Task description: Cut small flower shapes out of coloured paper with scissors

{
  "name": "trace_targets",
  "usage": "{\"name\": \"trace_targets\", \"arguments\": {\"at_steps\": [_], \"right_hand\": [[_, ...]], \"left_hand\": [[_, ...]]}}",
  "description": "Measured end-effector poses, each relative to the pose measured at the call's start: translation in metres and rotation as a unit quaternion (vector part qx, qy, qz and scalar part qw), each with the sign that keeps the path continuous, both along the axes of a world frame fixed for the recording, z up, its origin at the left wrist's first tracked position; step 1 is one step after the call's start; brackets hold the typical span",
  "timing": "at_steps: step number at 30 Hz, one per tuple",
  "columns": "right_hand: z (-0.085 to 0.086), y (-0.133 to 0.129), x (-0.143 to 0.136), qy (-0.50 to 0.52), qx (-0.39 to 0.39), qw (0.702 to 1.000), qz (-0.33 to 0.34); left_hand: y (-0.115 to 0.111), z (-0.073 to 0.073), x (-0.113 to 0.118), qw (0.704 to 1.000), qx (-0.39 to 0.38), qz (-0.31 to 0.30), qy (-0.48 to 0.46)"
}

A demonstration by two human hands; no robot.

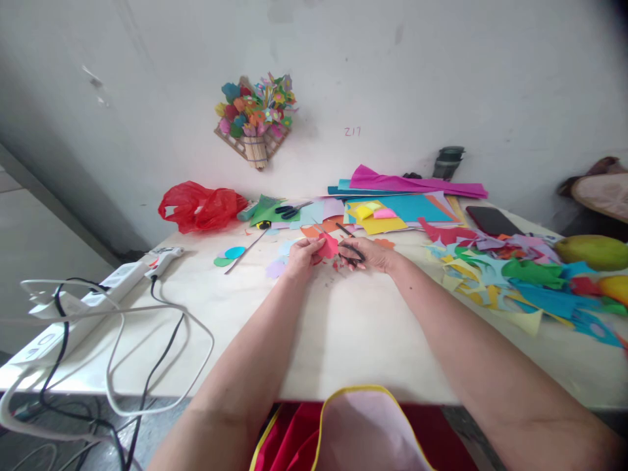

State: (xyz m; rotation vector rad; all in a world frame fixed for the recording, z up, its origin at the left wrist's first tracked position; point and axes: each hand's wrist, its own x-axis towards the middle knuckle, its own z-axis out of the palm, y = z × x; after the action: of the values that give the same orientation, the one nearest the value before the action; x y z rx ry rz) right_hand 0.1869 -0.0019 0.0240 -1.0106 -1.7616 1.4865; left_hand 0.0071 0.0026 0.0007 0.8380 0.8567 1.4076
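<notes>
your left hand [300, 254] pinches a small red paper piece [328, 246], fingers closed on its left edge, holding it just above the counter [343, 327]. your right hand [369, 254] is wrapped around black scissors [351, 251], blades meeting the red piece's right side; how far the blades are open is too small to tell. looks like you're mid-cut, trimming the piece's outline, with tiny red bits lying on the counter just beneath. next move likely calls for turning the paper with the left hand so the blades follow the edge, short snips, fingers kept off the cut line. near the hands: teal and green paper circles [229, 256], a thin stick [248, 251], a second pair of scissors [290, 210] farther back. behind that, stacked coloured sheets [407, 208] and a phone [493, 222]. right side holds a heap of offcuts [530, 278]; left edge has a power strip [83, 307] with cables, and a red plastic bag [201, 207] sits by the wall.
</notes>
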Motion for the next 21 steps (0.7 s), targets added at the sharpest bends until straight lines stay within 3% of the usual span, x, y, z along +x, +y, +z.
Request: {"name": "trace_targets", "arguments": {"at_steps": [21], "right_hand": [[-0.0008,-0.0002,-0.004,-0.009,0.006,1.0,-0.009]], "left_hand": [[0.0014,-0.0025,0.005,0.999,-0.012,0.023,-0.022]]}}
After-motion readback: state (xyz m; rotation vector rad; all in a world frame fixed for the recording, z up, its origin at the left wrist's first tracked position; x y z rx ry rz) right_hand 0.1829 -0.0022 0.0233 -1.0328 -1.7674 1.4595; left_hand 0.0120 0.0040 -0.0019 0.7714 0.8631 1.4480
